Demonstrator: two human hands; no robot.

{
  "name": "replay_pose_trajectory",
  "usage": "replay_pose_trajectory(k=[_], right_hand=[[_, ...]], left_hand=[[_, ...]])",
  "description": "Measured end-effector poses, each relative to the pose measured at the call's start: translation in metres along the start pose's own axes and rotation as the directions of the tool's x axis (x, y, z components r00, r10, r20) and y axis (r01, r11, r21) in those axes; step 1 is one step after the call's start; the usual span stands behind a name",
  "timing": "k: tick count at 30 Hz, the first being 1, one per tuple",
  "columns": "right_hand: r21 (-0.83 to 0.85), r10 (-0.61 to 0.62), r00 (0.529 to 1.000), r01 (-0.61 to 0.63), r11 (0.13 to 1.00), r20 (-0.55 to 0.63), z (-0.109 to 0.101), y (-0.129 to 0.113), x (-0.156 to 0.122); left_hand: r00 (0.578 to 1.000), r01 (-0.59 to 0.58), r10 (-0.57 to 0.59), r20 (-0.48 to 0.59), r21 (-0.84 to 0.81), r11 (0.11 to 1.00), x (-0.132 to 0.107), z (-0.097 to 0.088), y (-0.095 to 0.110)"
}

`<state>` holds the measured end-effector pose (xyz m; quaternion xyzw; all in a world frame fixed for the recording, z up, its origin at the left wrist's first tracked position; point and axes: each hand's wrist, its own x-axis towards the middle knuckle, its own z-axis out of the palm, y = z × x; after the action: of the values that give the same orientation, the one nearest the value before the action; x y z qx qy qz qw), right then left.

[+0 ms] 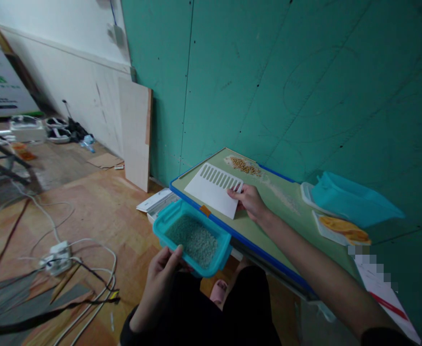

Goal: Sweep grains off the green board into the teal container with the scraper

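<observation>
My left hand (163,271) grips the near rim of a turquoise plastic container (205,270), with the thumb over the edge. Small pale grains (196,238) cover its bottom, and it is held just below the table's blue front edge. In my right hand (250,201) is a white slotted scraper (211,190), pinched at its right end. A row of slots runs along its far side, and it is low over the green tabletop (268,230); whether it touches is unclear. Beyond it lie a heap of tan beans or kernels (245,166) and a streak of pale grains (279,192).
A larger turquoise bin (353,199) and a folded yellow cloth (344,228) on a white tray are at the table's right. The green wall (286,86) stands directly behind. A power strip (57,258) with loose cables lies on the floor at left. A board (135,132) leans against the wall.
</observation>
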<state>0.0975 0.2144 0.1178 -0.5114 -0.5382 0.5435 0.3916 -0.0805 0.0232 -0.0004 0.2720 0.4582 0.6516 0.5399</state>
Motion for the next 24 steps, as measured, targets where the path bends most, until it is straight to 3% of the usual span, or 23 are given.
replay_pose_trajectory(k=[12, 15, 18, 19, 21, 24], right_hand=[[0.006, 0.07, 0.997, -0.07, 0.998, 0.042, -0.021, 0.0, -0.025], [0.012, 0.023, 1.0, -0.023, 1.0, 0.012, -0.045, -0.002, -0.049], [-0.107, -0.127, 0.982, 0.112, 0.988, -0.141, -0.086, 0.002, -0.082], [-0.193, -0.206, 0.951, 0.163, 0.968, -0.231, -0.103, 0.005, -0.095], [-0.446, -0.379, 0.845, 0.193, 0.874, -0.377, -0.136, 0.015, -0.121], [-0.748, -0.529, 0.668, -0.062, 0.661, -0.523, -0.175, 0.037, -0.158]], left_hand=[[0.999, -0.032, 0.032, 0.03, 0.025, 0.999, 0.001, -0.001, 0.002], [1.0, 0.001, -0.001, -0.005, 0.013, 1.0, 0.0, -0.002, 0.001], [0.996, 0.054, -0.055, -0.072, -0.019, 0.998, -0.003, -0.002, 0.001], [0.993, 0.085, -0.087, -0.076, -0.031, 0.996, -0.004, -0.001, 0.001], [0.985, 0.13, -0.136, -0.102, -0.059, 0.99, -0.007, 0.002, 0.001], [0.969, 0.184, -0.195, -0.15, -0.082, 0.98, -0.008, 0.009, 0.001]])
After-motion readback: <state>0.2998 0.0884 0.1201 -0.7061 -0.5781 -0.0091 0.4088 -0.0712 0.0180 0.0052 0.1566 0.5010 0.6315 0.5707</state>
